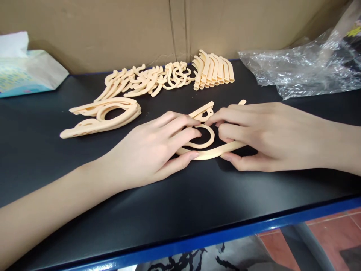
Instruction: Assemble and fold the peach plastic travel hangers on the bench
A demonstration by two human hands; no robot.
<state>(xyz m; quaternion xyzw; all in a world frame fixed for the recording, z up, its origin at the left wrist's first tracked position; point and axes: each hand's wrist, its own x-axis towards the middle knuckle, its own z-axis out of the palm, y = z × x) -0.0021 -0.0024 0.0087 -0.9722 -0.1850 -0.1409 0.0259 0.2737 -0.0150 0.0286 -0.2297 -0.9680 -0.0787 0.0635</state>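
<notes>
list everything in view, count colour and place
held plastic part: one, peach, table centre, between both hands
stacked curved parts: several, peach, left of the hands
hook parts: a pile, peach, table's far side
short bent parts: a row, peach, right of the hooks
plastic bag: one, clear, far right
tissue pack: one, white and blue, far left
table: one, black, blue edge
cardboard wall: one, brown, behind table
left hand: one, on the held plastic part
right hand: one, on it too

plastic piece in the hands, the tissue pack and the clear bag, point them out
plastic piece (210, 152), head view, on its long lower bar.
tissue pack (34, 73), head view, near the middle of its wrapper.
clear bag (299, 69), head view, on its crinkled middle.
</notes>
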